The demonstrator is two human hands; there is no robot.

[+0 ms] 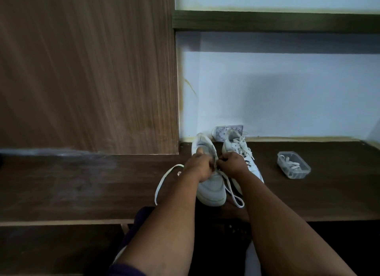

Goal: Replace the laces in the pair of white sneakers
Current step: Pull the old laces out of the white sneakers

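Both hands are in tight over the near sneaker [211, 185], which sits on the dark wooden desk [82, 185] a little toward five o'clock from the middle of the view, toe pointing back at the person. The left hand [198, 165] has its fingers curled in over the sneaker's throat, and the right hand [232, 164] meets it knuckle to knuckle, fingers bent and pinching at what looks like the white lace [232, 191] right at the eyelets, though the fingertips are bunched together and the exact grip is hard to read. One end of that lace sweeps out in a wide loop toward nine o'clock of the shoe, lying on the desk, while the other end trails toward five o'clock past the toe, ending in a small loop. Just beside it, toward one o'clock, stands the second sneaker [238, 150], fully laced, heel toward the wall, partly hidden behind the right wrist. Behind the pair at twelve o'clock a small clear-looking object [227, 131] leans at the base of the pale wall [287, 94]. Well out toward three o'clock rests a clear plastic container [293, 165] with white laces [291, 164] coiled inside. A tall wooden panel [88, 69] fills the ten o'clock side, and a dark shelf [275, 21] runs across at one o'clock above.
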